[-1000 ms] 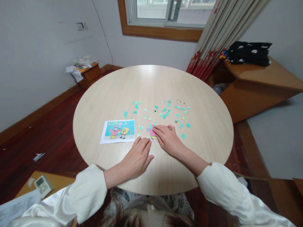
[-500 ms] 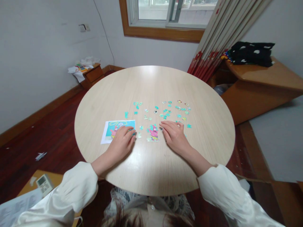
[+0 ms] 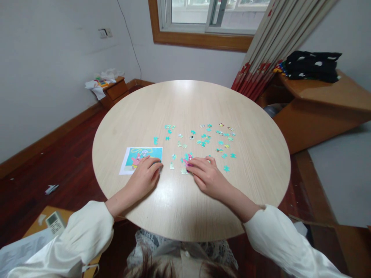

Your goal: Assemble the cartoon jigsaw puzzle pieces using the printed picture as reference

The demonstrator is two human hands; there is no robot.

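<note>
A printed cartoon sheet (image 3: 153,151) with a white left border lies on the left of the table. My left hand (image 3: 145,170) rests over its lower right part, fingers curled against its right edge. Beside it, a partly joined jigsaw puzzle (image 3: 183,159) shows a pink cartoon figure. My right hand (image 3: 207,172) reaches over its right side, fingertips pinched together on a puzzle piece that they mostly cover. Two loose pieces, including a pale puzzle piece (image 3: 172,166), lie between the sheet and the joined part.
Several loose turquoise puzzle pieces (image 3: 203,143) are scattered beyond and right of the joined part, on a round wooden table (image 3: 185,212). A window, a curtain (image 3: 275,42) and a wooden cabinet (image 3: 324,112) stand behind. A remote control (image 3: 55,222) lies at lower left.
My right hand has moved left from beside the joined puzzle onto its right side. My left hand and the printed sheet have shifted slightly left.
</note>
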